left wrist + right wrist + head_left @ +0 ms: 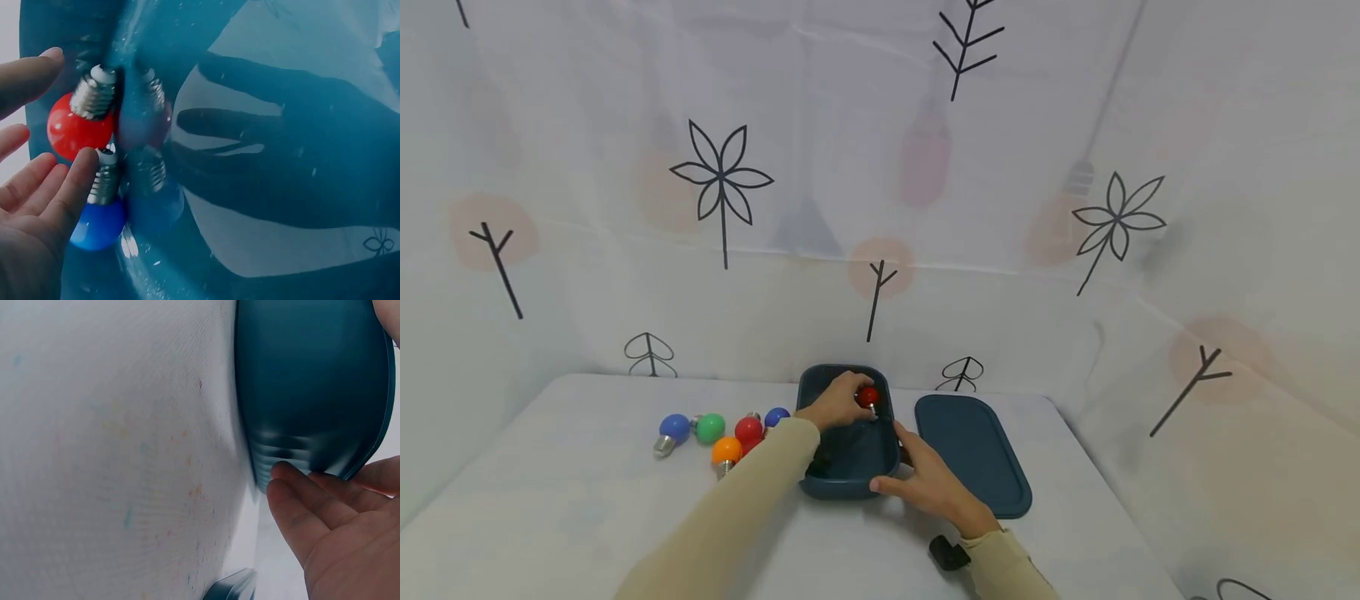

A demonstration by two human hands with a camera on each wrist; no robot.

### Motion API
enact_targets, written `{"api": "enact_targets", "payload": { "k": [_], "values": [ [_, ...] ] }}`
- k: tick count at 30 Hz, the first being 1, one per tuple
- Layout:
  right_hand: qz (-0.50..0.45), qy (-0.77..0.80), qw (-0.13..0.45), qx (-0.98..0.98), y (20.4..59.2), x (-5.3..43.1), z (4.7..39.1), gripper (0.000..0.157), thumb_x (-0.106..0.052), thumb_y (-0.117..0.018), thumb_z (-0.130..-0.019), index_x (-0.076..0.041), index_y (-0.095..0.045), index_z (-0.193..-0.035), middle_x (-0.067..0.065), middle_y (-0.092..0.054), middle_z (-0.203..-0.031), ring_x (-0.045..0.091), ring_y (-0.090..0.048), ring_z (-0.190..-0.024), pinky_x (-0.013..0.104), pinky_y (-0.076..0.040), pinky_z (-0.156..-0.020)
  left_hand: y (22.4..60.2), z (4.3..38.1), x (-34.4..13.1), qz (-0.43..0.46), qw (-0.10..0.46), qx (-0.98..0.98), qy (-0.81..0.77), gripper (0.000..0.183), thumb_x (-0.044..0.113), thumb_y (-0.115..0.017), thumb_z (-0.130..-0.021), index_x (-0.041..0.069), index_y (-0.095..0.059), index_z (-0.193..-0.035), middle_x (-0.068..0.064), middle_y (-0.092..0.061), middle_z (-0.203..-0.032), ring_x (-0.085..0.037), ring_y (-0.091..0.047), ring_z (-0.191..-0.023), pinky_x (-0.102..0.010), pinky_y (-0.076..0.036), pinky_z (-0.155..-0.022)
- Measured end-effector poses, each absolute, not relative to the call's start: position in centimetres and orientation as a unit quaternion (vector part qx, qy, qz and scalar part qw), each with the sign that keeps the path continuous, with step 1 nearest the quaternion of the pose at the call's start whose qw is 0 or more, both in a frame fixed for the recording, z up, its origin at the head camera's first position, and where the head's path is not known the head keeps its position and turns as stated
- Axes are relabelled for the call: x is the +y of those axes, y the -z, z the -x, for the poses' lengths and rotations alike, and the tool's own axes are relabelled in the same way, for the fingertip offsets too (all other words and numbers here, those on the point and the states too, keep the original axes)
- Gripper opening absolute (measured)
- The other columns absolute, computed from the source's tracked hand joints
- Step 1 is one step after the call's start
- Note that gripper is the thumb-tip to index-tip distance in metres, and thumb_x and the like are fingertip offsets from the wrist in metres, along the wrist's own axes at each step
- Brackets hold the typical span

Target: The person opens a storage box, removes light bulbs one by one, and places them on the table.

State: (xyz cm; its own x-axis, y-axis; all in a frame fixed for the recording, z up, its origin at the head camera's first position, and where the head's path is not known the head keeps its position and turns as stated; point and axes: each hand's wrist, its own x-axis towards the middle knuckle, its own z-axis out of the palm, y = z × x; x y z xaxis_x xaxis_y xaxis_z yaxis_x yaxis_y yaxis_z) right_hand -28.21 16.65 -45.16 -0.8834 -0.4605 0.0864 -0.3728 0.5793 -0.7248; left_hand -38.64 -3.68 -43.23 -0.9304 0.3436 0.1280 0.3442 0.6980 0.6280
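A dark teal box (850, 490) stands on the table without its lid. My left hand (838, 400) is inside it, thumb and fingers spread about a red light bulb (80, 125) with a metal screw base. In the left wrist view, a gap shows between the thumb and the bulb. Beside it is a blue light bulb (100, 222), its base behind a fingertip; both bulbs are mirrored in the shiny box. My right hand (934, 483) holds the box's near right corner, thumb at the front and fingers (306, 494) against the outer side wall.
Left of the box lie several loose bulbs, among them a blue bulb (675, 428), a green bulb (710, 428), a red bulb (748, 429) and an orange bulb (726, 451). The teal lid (973, 454) lies flat to the right. A patterned cloth (820, 308) hangs behind.
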Motion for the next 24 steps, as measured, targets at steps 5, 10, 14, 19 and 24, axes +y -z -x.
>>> {"api": "enact_targets", "payload": {
  "k": [5, 10, 14, 19, 24],
  "values": [
    [0.242, 0.395, 0.055, 0.885, 45.1, 16.6, 28.2, 0.097, -0.048, -0.070, -0.083, -0.008, -0.015, -0.153, 0.014, -0.026, -0.153, 0.030, -0.048, -0.126, 0.049, -0.041, -0.101, 43.2, 38.4, -3.2, 0.182, -0.009, -0.923, 0.339, 0.064, 0.018, -0.079, -0.079, 0.007, -0.051, -0.135, -0.014, -0.050, -0.129, -0.025, -0.052, -0.111, -0.041, -0.046, -0.096],
    [0.240, 0.397, 0.054, 0.884, 45.0, 16.6, 28.2, 0.096, -0.046, -0.070, -0.084, -0.009, -0.015, -0.153, 0.013, -0.025, -0.154, 0.029, -0.048, -0.126, 0.049, -0.041, -0.101, 43.6, 38.4, -3.0, 0.174, -0.008, -0.926, 0.336, 0.064, 0.018, -0.080, -0.078, 0.008, -0.052, -0.135, -0.013, -0.049, -0.126, -0.024, -0.052, -0.107, -0.040, -0.047, -0.095],
    [0.239, 0.397, 0.056, 0.884, 45.1, 16.6, 28.2, 0.096, -0.046, -0.070, -0.084, -0.010, -0.015, -0.153, 0.013, -0.026, -0.154, 0.029, -0.048, -0.126, 0.049, -0.041, -0.101, 43.9, 38.4, -2.8, 0.171, -0.011, -0.928, 0.331, 0.063, 0.019, -0.081, -0.076, 0.008, -0.055, -0.133, -0.012, -0.047, -0.120, -0.023, -0.051, -0.102, -0.039, -0.049, -0.092],
    [0.239, 0.398, 0.061, 0.884, 45.2, 16.6, 28.2, 0.097, -0.048, -0.069, -0.083, -0.011, -0.014, -0.154, 0.013, -0.025, -0.154, 0.029, -0.048, -0.127, 0.050, -0.040, -0.101, 44.2, 38.3, -2.6, 0.180, -0.018, -0.928, 0.326, 0.054, 0.019, -0.081, -0.077, 0.010, -0.059, -0.126, -0.011, -0.048, -0.119, -0.022, -0.051, -0.101, -0.039, -0.050, -0.090],
    [0.239, 0.398, 0.061, 0.884, 45.2, 16.7, 28.2, 0.096, -0.048, -0.069, -0.084, -0.011, -0.014, -0.154, 0.013, -0.025, -0.154, 0.029, -0.047, -0.127, 0.050, -0.040, -0.101, 44.4, 38.3, -2.3, 0.181, -0.019, -0.931, 0.317, 0.052, 0.017, -0.081, -0.077, 0.013, -0.059, -0.124, -0.009, -0.049, -0.120, -0.022, -0.052, -0.101, -0.040, -0.049, -0.091]
  ]
}}
